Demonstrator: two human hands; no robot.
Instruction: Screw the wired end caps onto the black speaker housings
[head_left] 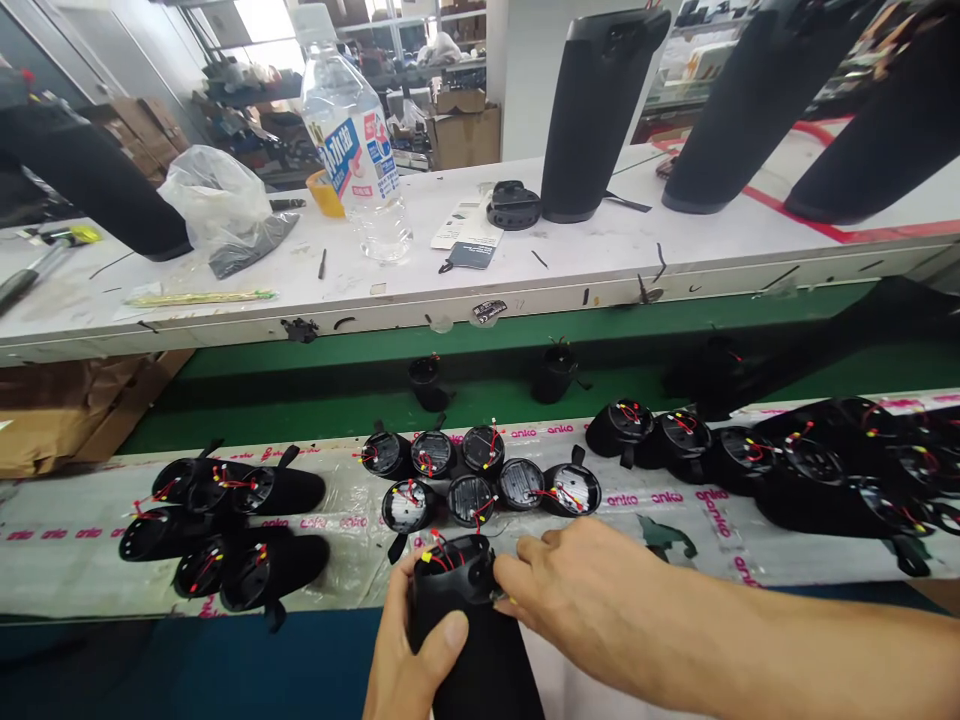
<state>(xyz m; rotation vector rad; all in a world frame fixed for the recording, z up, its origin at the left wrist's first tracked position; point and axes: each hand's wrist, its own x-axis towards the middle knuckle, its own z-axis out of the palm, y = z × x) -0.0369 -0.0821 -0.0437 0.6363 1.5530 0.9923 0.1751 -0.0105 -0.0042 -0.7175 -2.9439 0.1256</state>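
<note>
- Two bare hands of ours meet at one black, fabric-covered cylinder (487,660), which stands tilted at the bottom centre, near edge of the work surface, its open end upward.
- Our left hand (409,640) is wrapped around the cylinder's left side, thumb across the front, holding it firmly.
- Our right hand (574,595) has its fingers curled in close at the cylinder's upper right rim; we cannot tell whether they pinch a small part there.
- Red wires with yellow and white connectors (429,556) stick out of the open end, between our hands.
- Just beyond it we see seven similar black, open-ended cylinders (471,500) grouped together, with red wires at their mouths.
- Well apart to our left lie six more black cylinders with wired ends (281,570); to our right is a crowded row of dark, wired cylinders (686,432).
- All three groups are on a plastic-covered strip with pink lettering (345,540).
- Above, on a long white shelf (420,285), we find a clear plastic bottle with a printed label (356,150), a crumpled translucent bag (217,200) and, at the right, three tall black cylinders (592,120).
</note>
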